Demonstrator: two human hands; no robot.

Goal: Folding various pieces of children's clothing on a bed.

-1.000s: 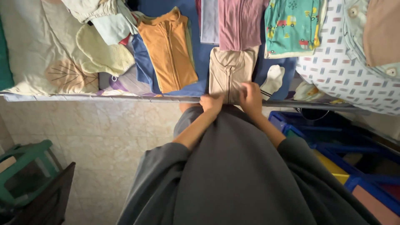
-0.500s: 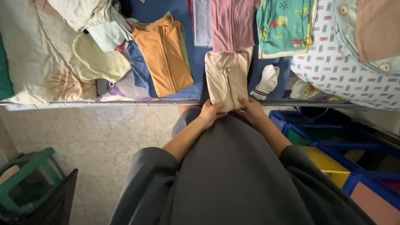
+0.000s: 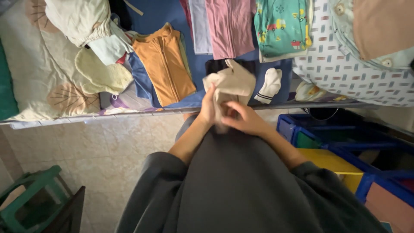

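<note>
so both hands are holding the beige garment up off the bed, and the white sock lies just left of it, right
Not quite. In the head view both the left hand and the right hand do hold the beige garment up off the bed, but the white sock lies just to its right, not its left.

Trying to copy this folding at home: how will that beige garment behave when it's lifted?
Probably floppy: the beige garment bunches and droops between the left hand and right hand. Likely light, since its upper part stands up loosely. Thin cloth like this probably slumps if released.
</note>
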